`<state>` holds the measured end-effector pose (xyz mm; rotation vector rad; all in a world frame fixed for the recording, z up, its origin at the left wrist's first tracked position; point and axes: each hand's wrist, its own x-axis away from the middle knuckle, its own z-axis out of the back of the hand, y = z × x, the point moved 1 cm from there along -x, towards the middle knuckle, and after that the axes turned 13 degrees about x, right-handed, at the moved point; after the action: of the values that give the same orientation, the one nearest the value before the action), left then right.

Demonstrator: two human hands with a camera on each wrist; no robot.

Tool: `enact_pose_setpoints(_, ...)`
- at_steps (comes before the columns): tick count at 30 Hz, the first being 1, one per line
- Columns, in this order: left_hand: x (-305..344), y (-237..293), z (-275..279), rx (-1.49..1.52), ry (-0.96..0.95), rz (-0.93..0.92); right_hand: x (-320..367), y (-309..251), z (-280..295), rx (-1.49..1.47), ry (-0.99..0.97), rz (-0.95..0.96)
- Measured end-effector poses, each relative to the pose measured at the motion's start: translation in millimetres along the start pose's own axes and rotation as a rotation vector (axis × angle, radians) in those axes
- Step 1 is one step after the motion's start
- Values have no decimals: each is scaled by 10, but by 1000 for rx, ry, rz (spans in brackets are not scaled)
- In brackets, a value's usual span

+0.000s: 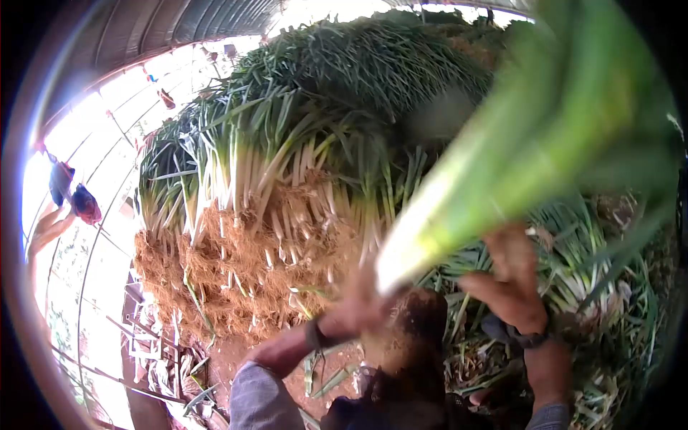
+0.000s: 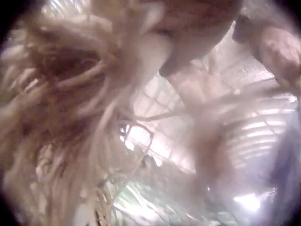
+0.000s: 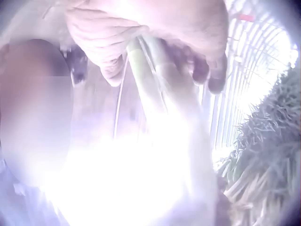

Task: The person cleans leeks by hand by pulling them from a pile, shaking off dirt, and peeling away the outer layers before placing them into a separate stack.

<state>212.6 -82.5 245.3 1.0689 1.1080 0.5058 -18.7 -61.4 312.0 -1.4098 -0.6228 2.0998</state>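
Observation:
In the head view my left hand [image 1: 358,304] grips a bundle of green onions [image 1: 430,229] around its white lower end. The green tops rise blurred toward the upper right, close to the camera. Brown stringy roots [image 2: 70,113] and a white stalk base [image 2: 153,54] fill much of the left wrist view, below the fingers of that hand. My right hand [image 1: 512,283] is beside the bundle, to its lower right, with fingers extended. In the right wrist view the stalks [image 3: 146,77] pass between its thumb and its loosely spread fingers; glare washes out their lower part.
A tall heap of green onions [image 1: 287,150] stands ahead, roots [image 1: 244,272] facing me. More onions [image 1: 573,258] lie at the right, among loose leaves [image 1: 609,373]. A ribbed curved roof [image 1: 179,25] spans overhead. Bags [image 1: 75,190] hang by the bright left side.

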Motion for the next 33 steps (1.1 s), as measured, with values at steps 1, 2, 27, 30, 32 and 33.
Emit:
enact_pose_setpoints(1,-234,43,304,1,224,-110,-220,-12,-156,130,-13,18)
enact_pose_setpoints(2,-463,-114,910,-538,-3,-679,-374,10,-281,260,-25,35)
enact_pose_setpoints(27,-978,-1434,1280,-967,432,-14,4035,2255,1374,670,167,-998)
enact_pose_setpoints(30,-1160,-1312,163,70,225,160,3748,1764,1270,684,236,-1020)
enact_pose_setpoints(32,-1228,-1187,-497,214,69,163,4078,1894,1415,972,196,-1004)
enact_pose_setpoints(33,-1235,-1158,-851,382,35,210,4231,1931,1514,1011,194,-1051)
